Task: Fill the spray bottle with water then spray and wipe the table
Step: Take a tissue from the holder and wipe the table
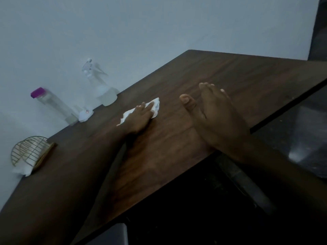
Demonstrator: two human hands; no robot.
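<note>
the left hand [139, 117] lies flat, palm down, fingers stretched out, pressing a white tissue [155, 106] against the dark wood tabletop [230, 76]; the tissue shows past the fingertips and along the thumb side, crumpled at its edges; the hand is pressing on it rather than gripping it; the right hand [215, 117] rests open on the tabletop just right of the tissue, fingers together and extended, thumb apart, holding nothing; its wrist crosses the tabletop's near edge.

the spray bottle [102, 85] stands upright at the tabletop's far edge, beyond and left of the tissue, against the pale wall [159, 23]; it is clear, with a clear trigger head, and its lower part looks cloudy; how much water is in it cannot be told through the blur; left of the spray bottle stands a tall clear bottle [53, 105] with a purple cap [37, 92]; it looks mostly see-through and its fill level cannot be read; between the two, touching the tall bottle's base, lies a small white wad [85, 114] with a tiny red mark on it.

further left of the tall bottle, at the tabletop's edge, is a gold wire holder [30, 151] shaped like a half circle on a wooden base; white napkins sit inside it and spill out below.
</note>
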